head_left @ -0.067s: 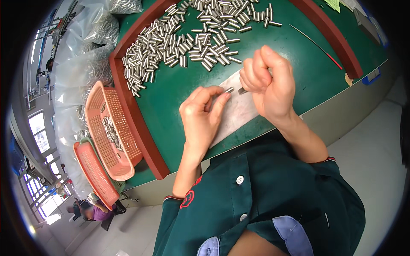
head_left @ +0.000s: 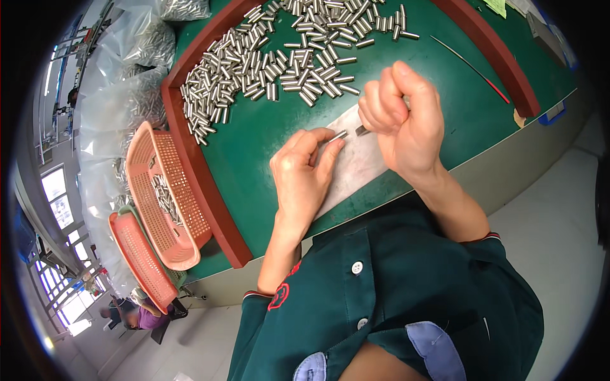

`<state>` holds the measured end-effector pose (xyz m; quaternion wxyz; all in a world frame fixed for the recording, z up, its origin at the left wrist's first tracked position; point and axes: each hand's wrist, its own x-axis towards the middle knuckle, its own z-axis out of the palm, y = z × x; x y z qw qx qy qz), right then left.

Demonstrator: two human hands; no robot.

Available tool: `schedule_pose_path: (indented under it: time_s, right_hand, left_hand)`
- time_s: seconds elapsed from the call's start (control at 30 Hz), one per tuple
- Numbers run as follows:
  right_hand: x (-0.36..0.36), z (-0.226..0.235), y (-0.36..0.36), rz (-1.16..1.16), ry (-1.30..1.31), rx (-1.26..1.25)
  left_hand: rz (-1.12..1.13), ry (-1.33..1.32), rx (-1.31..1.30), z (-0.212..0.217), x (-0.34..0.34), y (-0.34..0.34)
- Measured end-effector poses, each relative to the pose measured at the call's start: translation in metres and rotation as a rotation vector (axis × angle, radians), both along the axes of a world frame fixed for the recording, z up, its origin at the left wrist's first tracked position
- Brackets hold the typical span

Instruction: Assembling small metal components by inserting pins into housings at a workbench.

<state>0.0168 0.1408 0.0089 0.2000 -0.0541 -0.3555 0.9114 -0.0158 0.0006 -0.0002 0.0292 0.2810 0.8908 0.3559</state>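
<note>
My left hand pinches a small metal cylinder between thumb and fingers, its tip pointing right. My right hand is closed in a fist around a thin dark tool whose tip almost meets the cylinder. Both hands hover over a worn pale patch on the green table top. A large heap of similar metal cylinders lies on the table beyond the hands.
A red raised border frames the green surface. To the left, a pink plastic basket holds several cylinders, with a second basket below it. Clear bags of parts lie at the far left. A thin rod lies at the right.
</note>
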Motion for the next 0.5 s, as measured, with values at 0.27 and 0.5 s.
schedule_pose_path:
  time_s: [0.27,0.5]
  right_hand:
    - [-0.0084,-0.001,-0.0034,0.027,-0.067,0.063]
    - [-0.0104,-0.0032,-0.0042,0.071,-0.087,0.058]
  left_hand:
    - [-0.023,0.009,-0.001,-0.0028,0.0001,0.0002]
    - [-0.019,-0.007,0.03,-0.0043,-0.0006,-0.0008]
